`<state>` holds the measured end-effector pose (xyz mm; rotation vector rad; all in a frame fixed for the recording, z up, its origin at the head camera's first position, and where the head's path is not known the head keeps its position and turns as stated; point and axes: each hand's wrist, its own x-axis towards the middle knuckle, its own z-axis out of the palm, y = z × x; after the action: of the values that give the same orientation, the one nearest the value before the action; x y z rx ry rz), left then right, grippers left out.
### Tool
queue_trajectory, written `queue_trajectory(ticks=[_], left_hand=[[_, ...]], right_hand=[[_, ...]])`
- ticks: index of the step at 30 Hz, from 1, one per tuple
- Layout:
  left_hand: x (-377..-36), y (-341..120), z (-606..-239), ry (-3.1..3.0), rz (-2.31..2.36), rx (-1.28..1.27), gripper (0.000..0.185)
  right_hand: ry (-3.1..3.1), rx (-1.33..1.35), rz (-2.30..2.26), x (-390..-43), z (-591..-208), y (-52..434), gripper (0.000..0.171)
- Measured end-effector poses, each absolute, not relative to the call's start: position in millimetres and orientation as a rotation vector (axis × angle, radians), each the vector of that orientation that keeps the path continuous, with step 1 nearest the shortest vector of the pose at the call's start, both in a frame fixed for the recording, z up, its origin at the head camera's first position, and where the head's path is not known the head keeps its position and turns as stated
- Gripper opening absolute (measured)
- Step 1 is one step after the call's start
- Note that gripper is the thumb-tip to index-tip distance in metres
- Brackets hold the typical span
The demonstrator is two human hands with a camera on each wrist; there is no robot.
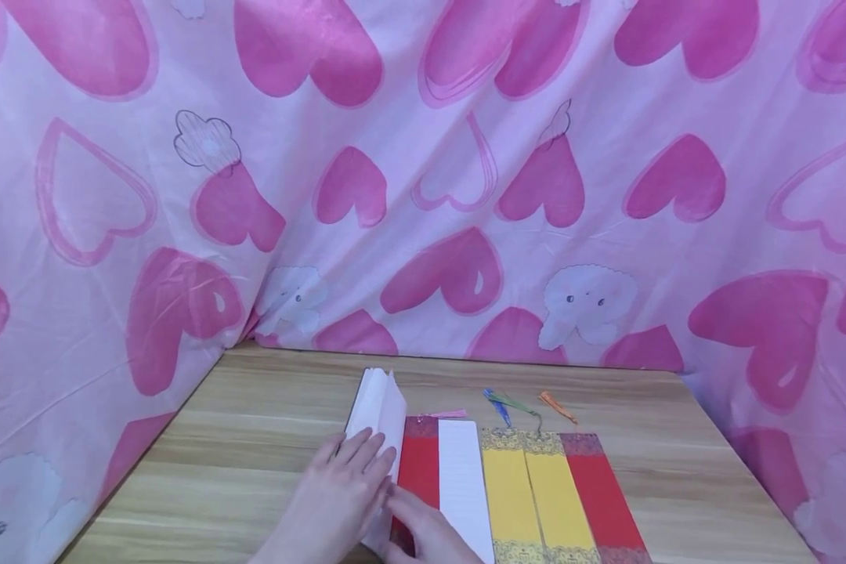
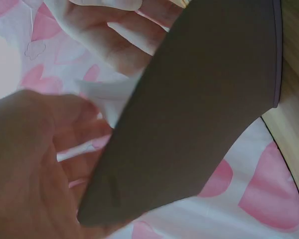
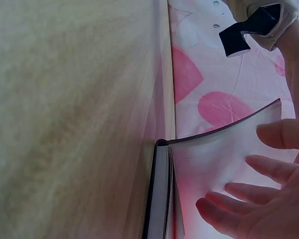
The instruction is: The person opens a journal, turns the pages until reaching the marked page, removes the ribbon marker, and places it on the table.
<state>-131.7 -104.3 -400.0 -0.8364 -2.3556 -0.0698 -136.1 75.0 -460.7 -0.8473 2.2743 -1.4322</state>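
Observation:
A thin dark-covered book (image 1: 377, 407) lies open on the wooden table (image 1: 254, 439), its left leaves lifted. My left hand (image 1: 345, 486) rests on those leaves with straight fingers; the left wrist view shows the dark cover (image 2: 199, 99) bent up in front of that hand (image 2: 35, 164). A red bookmark (image 1: 419, 470) lies on the white right page (image 1: 461, 486). My right hand (image 1: 423, 529) touches the page's lower edge by the red bookmark, its fingers (image 3: 259, 199) relaxed against the curved page (image 3: 214, 159).
To the right of the book lie two yellow bookmarks (image 1: 532, 493) and another red bookmark (image 1: 602, 493), with coloured tassels (image 1: 511, 403) beyond them. A pink heart-print cloth (image 1: 465, 196) walls the table at the back and both sides.

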Motion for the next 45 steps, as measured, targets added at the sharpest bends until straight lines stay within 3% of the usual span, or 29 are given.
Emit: queue_trajectory(ticks=[7, 13, 17, 25, 31, 39, 45], left_hand=[[-133.8, -97.2, -405.9, -2.258, -0.039, -1.008, 0.021], [-134.0, -103.5, -417.1, -2.484, 0.069, -0.903, 0.033], [-137.6, -109.9, -425.2, -2.584, 0.104, -0.837, 0.036], [-140.3, -113.8, -428.7, -2.606, 0.122, -0.8, 0.034], [-139.0, -115.0, -426.5, -2.683, 0.123, -0.785, 0.039], [-137.7, -115.7, -424.1, -2.729, 0.126, -0.793, 0.043], [-136.0, -115.6, -421.5, -2.78, 0.118, -0.78, 0.045]], right_hand=[[2.191, -0.803, -1.424, -136.3, -459.5, 74.6, 0.054], [2.279, -1.104, -1.222, -140.9, -459.4, 80.0, 0.038], [2.222, -1.184, -1.176, -144.8, -453.2, 88.2, 0.037], [2.125, -0.777, -1.371, -152.0, -446.1, 113.5, 0.034], [2.303, -0.659, -1.433, -159.7, -450.0, 115.3, 0.032], [2.493, -0.656, -1.435, -163.1, -459.1, 111.6, 0.04], [2.415, -0.284, -1.58, -166.4, -461.7, 101.7, 0.059]])
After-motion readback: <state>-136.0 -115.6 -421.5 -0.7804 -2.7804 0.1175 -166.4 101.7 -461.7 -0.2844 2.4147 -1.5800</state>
